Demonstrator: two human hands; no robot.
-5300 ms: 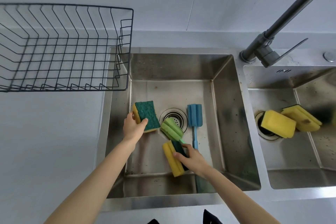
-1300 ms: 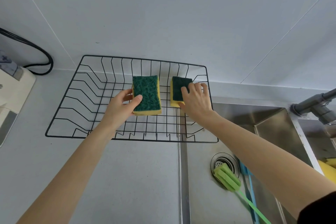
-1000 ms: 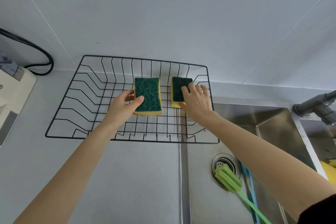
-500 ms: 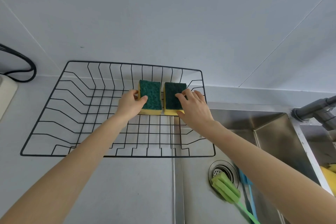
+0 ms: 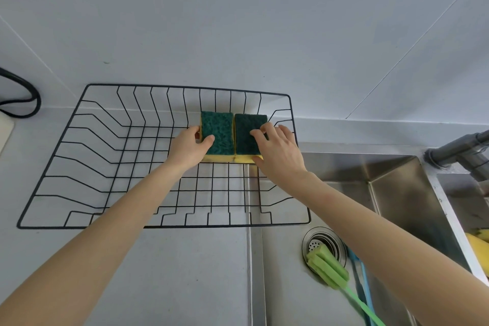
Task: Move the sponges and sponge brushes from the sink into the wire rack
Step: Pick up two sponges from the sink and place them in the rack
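Black wire rack [image 5: 79, 167] sits on the grey surface [image 5: 185, 272] by the wall, and two sponges are down in its back right corner, green scrub side up, yellow underneath, pressed edge to edge. Left hand [image 5: 189, 147] has its fingers wrapped on the left sponge [image 5: 219, 135], thumb on top. Right hand [image 5: 277, 152] is grasping the right sponge [image 5: 247, 127] the same way. Over in the steel sink [image 5: 397, 193] the green sponge brush [image 5: 328, 264] lies across the drain [image 5: 321, 241], with the blue sponge brush [image 5: 363, 280] right beside it, mostly behind the right arm. Something yellow [image 5: 479, 245] peeks from the other basin.
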